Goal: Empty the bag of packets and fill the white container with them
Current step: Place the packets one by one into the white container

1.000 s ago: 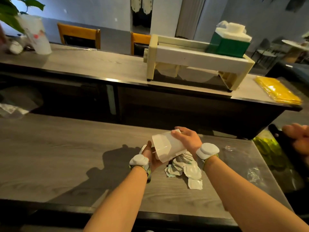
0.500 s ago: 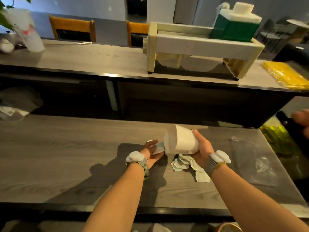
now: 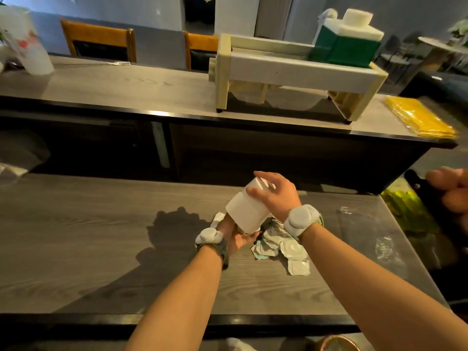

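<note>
A grey wood-grain worktop (image 3: 101, 249) ran across the foreground with a dark front edge, and behind it a higher counter (image 3: 114, 84) of the same grain stood over dark cabinet fronts (image 3: 253, 153). At the far edge of that counter stood two wooden chairs (image 3: 98, 39) with dark backs, against a pale grey wall (image 3: 126, 8) broken by a dark doorway (image 3: 198, 8). On the counter toward its right end sat a cream frame stand (image 3: 291, 72) bearing a green and white cooler (image 3: 347, 44), and light glinted along the counter's near edge.
</note>
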